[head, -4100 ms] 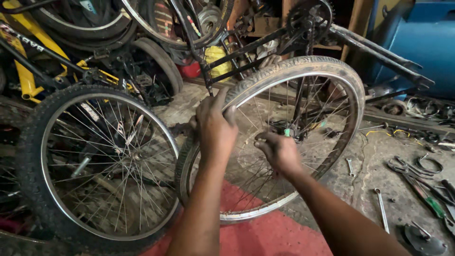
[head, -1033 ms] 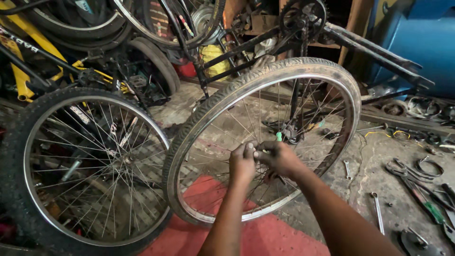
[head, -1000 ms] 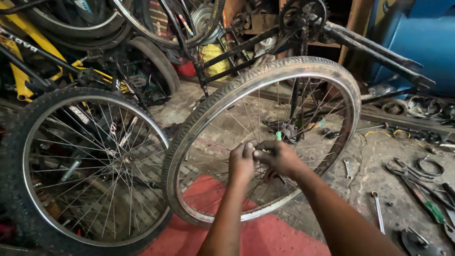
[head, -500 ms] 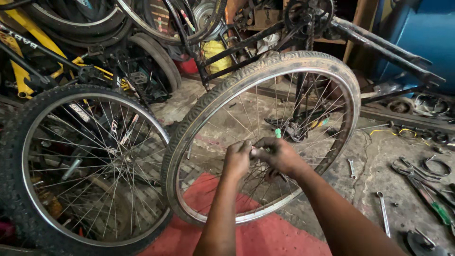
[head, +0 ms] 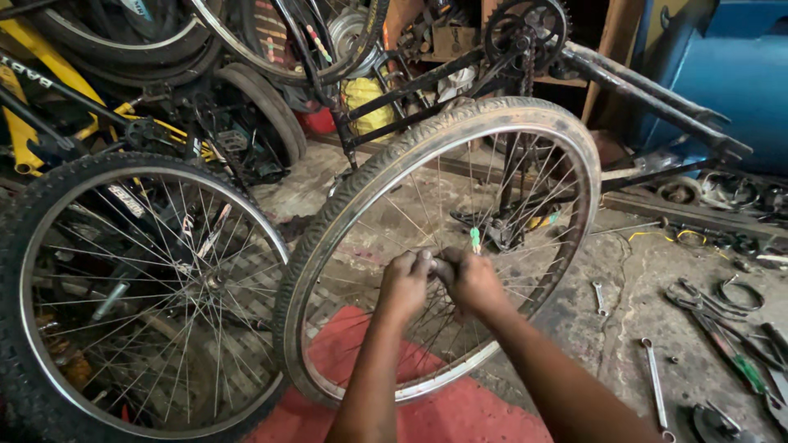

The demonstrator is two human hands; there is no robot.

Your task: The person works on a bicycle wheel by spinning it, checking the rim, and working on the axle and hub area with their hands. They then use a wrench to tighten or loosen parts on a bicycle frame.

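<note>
Hands are both at the hub now: my left hand (head: 404, 283) has come down off the tyre, where it sat four seconds ago, and joins my right hand (head: 474, 279) at the centre of the bicycle wheel (head: 361, 205). Both are curled shut, knuckles touching, though I cannot tell what they pinch. The wheel stands upright on the red mat (head: 443, 414), leaning less than before, so I read it as hub work. Spanners (head: 654, 385) lie untouched on the floor (head: 640, 271).

Packages, labels, signs and screens.
One brown cardboard box (head: 454, 38) stands on the shelf at top centre, behind the bicycle frames; no signs or screens appear.
</note>
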